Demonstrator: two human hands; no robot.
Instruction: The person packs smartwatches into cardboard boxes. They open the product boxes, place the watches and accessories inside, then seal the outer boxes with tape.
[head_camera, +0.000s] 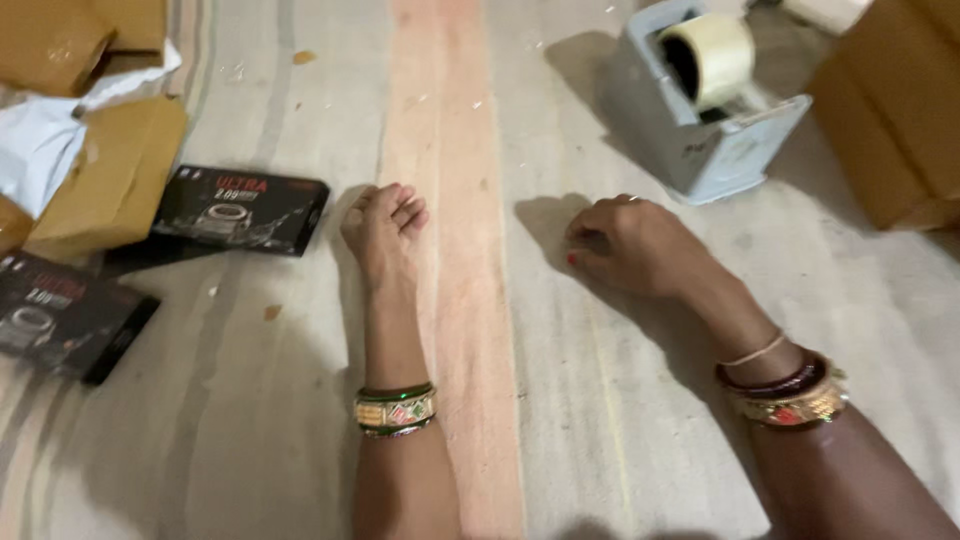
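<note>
Hands rest curled and empty on the striped mat (300, 420): left (383, 228), right (632, 243).

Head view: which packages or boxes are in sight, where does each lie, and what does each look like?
Black product box: flat rectangle left of the left hand, red and white print, product picture.
Second black product box: far left edge, same look.
Brown cardboard packets: upper left, plain, with white wrapping.
Brown cartons: upper right, beside the grey tape dispenser.
</note>
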